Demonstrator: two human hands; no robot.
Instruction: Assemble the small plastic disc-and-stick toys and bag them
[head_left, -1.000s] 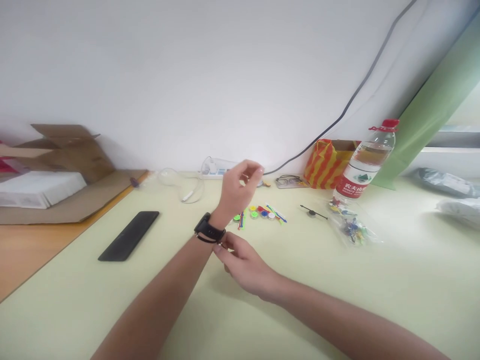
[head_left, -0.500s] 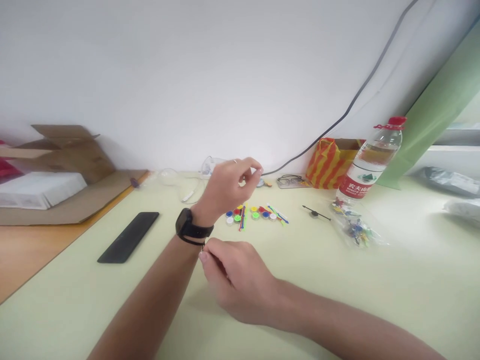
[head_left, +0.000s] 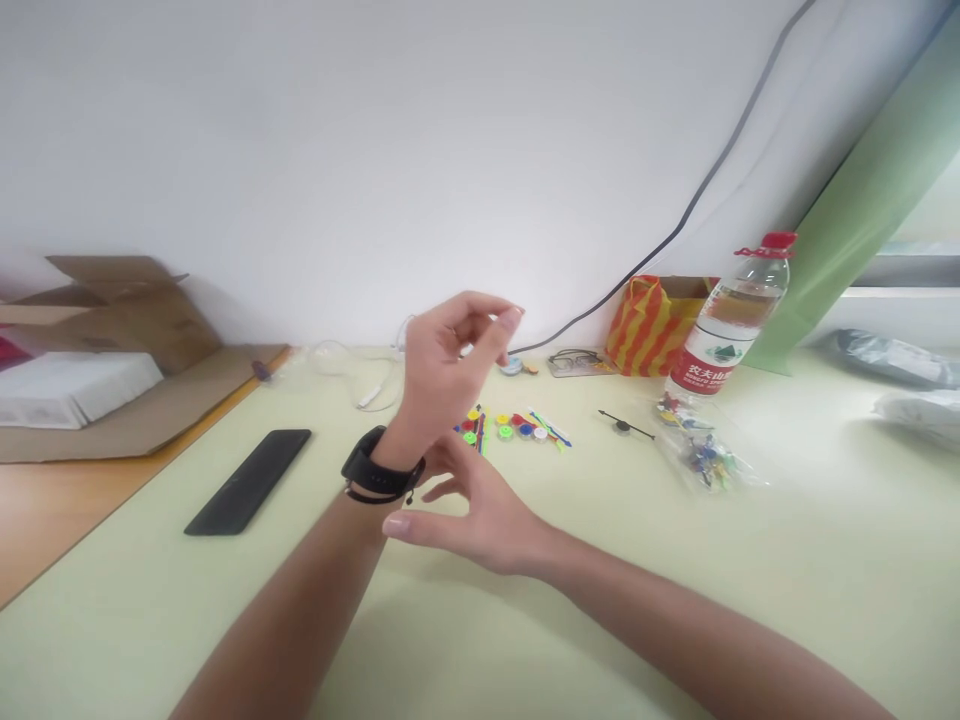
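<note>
Meeting a white wall [head_left: 375,150], the pale green table [head_left: 450,640] bears a bottle [head_left: 716,352]. The left hand [head_left: 446,375] curls loosely; the right hand [head_left: 487,510], thumb spread, is beside the black watch [head_left: 375,472].

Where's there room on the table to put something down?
There's a big bare patch between the right forearm and the clear bag, and another between the black slab and the left forearm. It's crowded at the back: coloured discs in the middle, bottle and striped bag on the right.
</note>
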